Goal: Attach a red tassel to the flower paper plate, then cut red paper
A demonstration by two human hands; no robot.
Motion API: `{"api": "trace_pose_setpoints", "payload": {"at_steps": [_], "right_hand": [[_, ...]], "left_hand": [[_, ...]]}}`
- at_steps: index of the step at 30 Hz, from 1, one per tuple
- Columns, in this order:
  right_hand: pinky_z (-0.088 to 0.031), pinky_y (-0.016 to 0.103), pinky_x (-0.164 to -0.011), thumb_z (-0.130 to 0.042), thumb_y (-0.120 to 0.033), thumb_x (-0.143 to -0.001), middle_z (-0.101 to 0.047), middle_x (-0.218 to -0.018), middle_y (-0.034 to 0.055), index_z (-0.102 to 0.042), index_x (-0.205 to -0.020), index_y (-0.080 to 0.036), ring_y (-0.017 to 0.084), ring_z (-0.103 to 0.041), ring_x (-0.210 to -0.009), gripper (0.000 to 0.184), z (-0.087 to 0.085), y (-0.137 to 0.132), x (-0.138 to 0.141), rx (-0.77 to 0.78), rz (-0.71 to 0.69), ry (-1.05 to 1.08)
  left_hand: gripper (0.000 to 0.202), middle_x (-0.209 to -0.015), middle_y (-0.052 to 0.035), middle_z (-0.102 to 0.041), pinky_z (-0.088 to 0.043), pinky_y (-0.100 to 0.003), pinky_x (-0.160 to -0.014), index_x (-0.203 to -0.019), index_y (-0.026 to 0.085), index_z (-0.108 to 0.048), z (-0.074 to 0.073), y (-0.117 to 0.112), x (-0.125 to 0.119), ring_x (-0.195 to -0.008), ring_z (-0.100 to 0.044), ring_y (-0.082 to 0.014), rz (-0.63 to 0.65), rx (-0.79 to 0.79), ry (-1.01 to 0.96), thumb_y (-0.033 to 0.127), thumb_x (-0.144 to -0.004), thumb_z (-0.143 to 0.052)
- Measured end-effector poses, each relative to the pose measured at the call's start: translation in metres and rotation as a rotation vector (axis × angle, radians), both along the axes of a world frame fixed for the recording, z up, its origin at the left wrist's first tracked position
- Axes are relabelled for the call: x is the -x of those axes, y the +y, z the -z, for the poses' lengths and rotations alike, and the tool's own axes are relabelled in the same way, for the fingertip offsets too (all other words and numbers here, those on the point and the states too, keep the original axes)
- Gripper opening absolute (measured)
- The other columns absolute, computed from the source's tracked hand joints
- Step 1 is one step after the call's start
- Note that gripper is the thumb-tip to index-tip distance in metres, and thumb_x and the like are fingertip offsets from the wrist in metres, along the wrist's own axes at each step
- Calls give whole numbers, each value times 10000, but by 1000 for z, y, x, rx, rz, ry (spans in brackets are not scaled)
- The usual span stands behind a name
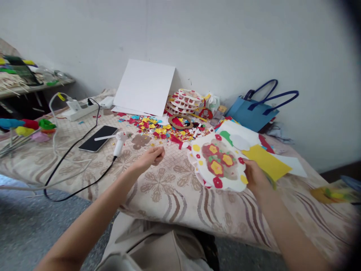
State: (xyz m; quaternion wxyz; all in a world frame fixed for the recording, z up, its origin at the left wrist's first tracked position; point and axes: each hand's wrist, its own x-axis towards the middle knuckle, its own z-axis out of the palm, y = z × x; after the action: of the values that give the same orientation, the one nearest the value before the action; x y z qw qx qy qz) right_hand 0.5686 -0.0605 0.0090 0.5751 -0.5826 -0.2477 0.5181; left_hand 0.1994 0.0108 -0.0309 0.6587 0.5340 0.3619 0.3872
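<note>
Right hand (253, 177): grasping flowered panel (218, 162) by right rim
Left hand (153, 155): clenched, any contents hidden
Left hand to flowered panel: rightward, towards near edge of worktop (176, 186)

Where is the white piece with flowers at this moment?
In the head view, right of centre, the right hand holds the white piece just left of the yellow sheet.

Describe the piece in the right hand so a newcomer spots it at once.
Start at the patterned tablecloth, then find the right hand. It grips the white scalloped piece. Unlike the tiered stack near the wall, this one is held, three yellow flowers plainly showing.
</note>
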Motion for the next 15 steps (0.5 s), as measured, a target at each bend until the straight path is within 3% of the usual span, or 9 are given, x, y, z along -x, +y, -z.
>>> {"api": "trace_pose_setpoints", "payload": {"at_steps": [4, 8, 12, 15], "right_hand": [[-606, 406, -788, -538, -197, -665, -771, -778, 53, -695, -867, -205, 281, -736, -850, 256, -36, -13, -24, -68, 188, 31], [-577, 387, -889, -492, -165, -697, -775, -872, 44, -718, -924, -231, 256, -725, -934, 327, -69, -31, -35, -347, 308, 30], [-572, 395, -902, -485, -159, -723, -773, -910, 63, -728, -928, -199, 261, -726, -927, 321, -73, -39, -32, -384, 371, 33], [-569, 423, -899, -518, -123, -680, -770, -940, 89, -729, -936, -177, 285, -729, -913, 337, -61, -36, -27, -370, 308, 82]], "left_hand": [[399, -455, 104, -226, -147, -152, -339, -631, 216, -327, 8, 11, 26, -343, -142, -41, -140, -6, -2, 479, -913, -430], [419, -431, 95, -295, -167, -132, -336, -610, 200, -377, 13, 7, 26, -324, -204, -32, -173, -58, 58, 489, -896, -477], [279, -561, -15, -606, -392, -180, -410, -672, 158, -598, 19, -9, -4, -422, -519, -94, 15, -99, 153, 394, -732, -734], [293, -676, -52, -679, -485, -243, -514, -725, 156, -644, 15, 7, -24, -573, -633, -168, 49, -154, 180, 249, -549, -859]]}}
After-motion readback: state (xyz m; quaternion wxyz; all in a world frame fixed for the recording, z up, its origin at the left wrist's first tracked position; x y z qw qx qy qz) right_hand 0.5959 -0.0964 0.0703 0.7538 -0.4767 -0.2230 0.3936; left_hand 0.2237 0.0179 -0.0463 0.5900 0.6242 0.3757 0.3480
